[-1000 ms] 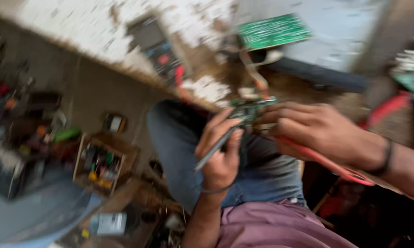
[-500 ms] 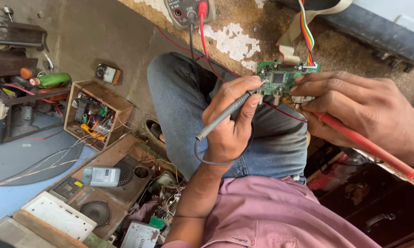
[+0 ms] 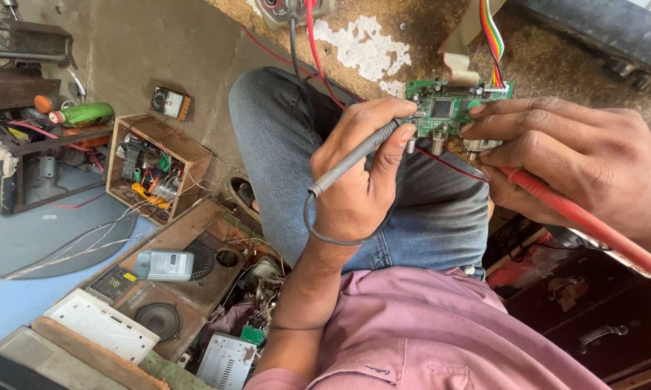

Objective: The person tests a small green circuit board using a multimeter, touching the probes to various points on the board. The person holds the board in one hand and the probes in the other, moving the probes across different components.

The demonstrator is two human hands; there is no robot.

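Note:
A small green circuit board (image 3: 452, 107) rests at the edge of a rough workbench, with a rainbow ribbon cable (image 3: 492, 36) plugged into its top. My left hand (image 3: 359, 173) grips a grey-black test probe (image 3: 354, 160) like a pen, its tip touching the board's left side. My right hand (image 3: 567, 160) holds a red test probe (image 3: 578, 217) and its fingers press on the board's right edge. Red and black leads run up to a multimeter (image 3: 291, 9) at the top edge. My knee in blue jeans (image 3: 289, 130) lies under both hands.
The floor on the left is crowded: a wooden box of parts (image 3: 156, 162), a speaker cabinet (image 3: 181, 274) with a small grey device (image 3: 165, 265) on it, a green bottle (image 3: 87, 114), a small meter (image 3: 170, 103), loose wires. Dark cabinets (image 3: 592, 318) stand at the right.
The view has swung and steadied from a blurred frame. Both hands stay on the board with the probes; the left probe tip has settled on the board's left side.

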